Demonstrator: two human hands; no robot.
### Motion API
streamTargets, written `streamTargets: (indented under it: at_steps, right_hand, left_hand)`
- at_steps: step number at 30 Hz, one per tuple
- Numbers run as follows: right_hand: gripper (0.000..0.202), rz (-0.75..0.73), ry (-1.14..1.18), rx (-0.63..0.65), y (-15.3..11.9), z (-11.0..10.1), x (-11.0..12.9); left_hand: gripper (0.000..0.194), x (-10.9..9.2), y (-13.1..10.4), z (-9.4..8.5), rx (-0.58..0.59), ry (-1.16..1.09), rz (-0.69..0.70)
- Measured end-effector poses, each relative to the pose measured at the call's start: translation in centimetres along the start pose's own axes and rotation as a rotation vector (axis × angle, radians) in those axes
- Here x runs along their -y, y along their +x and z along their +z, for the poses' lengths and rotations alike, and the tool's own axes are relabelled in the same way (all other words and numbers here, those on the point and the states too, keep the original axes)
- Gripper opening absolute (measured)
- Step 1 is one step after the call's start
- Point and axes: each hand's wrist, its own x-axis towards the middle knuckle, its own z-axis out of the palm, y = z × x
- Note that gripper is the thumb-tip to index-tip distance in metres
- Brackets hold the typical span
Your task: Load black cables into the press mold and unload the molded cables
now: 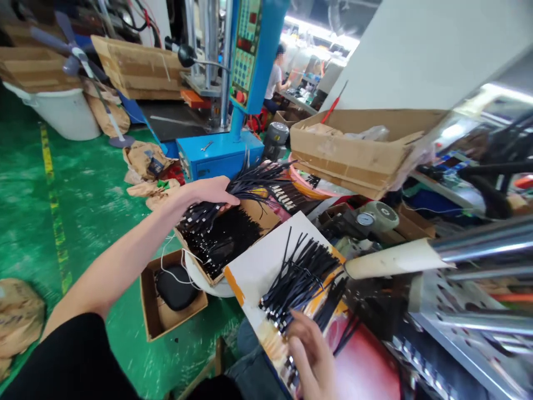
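Observation:
My left hand (214, 191) is closed around a bundle of thin black cables (262, 176) with pale ends, above an open cardboard box (270, 216). More black cables (225, 236) lie packed inside that box. My right hand (312, 353) is beside the near ends of a loose pile of black cables (302, 275) with small metallic and white tips. Its fingers are loosely bent and apart, with nothing visible between them; whether they touch the tips I cannot tell. That pile lies on a white board (254, 264) with orange-brown marks.
A small carton (147, 303) holding a black case (178, 286) stands at lower left. A blue machine (219, 155) rises behind. A large carton (341, 155) is at the back right, near a metal column (478, 239). Another person (275, 80) works far back.

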Motion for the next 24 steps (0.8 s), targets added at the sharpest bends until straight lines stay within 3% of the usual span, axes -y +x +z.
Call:
streamTargets:
  at_steps: [2, 4, 7, 9, 12, 15, 18, 21, 24]
  right_hand:
    - [0.066, -0.083, 0.208, 0.243, 2.9, 3.3, 2.7]
    - [0.083, -0.133, 0.433, 0.347, 5.5, 6.2, 6.1]
    - [0.072, -0.125, 0.707, 0.353, 7.9, 8.2, 10.6]
    - [0.054, -0.068, 0.831, 0.27, 8.4, 7.8, 11.8]
    - [0.037, 0.059, 0.934, 0.089, 8.3, 4.8, 11.0]
    - [0.033, 0.137, 1.028, -0.082, 8.7, 0.2, 8.3]
    - [0.031, 0.173, 0.91, -0.164, 10.2, -4.8, 5.3]
    - [0.026, 0.181, 0.698, -0.212, 12.1, -8.7, 2.7]
    - [0.024, 0.19, 0.533, -0.288, 14.1, -11.1, 0.2]
  left_hand:
    - [0.038, -2.5, -2.0, 0.6, 0.016, -0.073, 0.132]
    - [0.039, -5.0, -4.2, 2.2, 0.079, -0.133, 0.293]
    - [0.03, -8.0, -7.2, 6.3, 0.249, -0.271, 0.469]
    - [0.026, -9.2, -8.6, 9.6, 0.345, -0.357, 0.464]
    - [0.029, -10.1, -9.5, 14.7, 0.505, -0.409, 0.424]
    - [0.036, -10.9, -9.6, 20.1, 0.674, -0.563, 0.379]
    - [0.044, -11.9, -9.3, 25.7, 0.804, -0.77, 0.261]
    - [0.047, -13.2, -8.5, 30.7, 0.811, -0.858, 0.168]
    - [0.038, -14.4, -7.1, 34.3, 0.666, -0.815, 0.191]
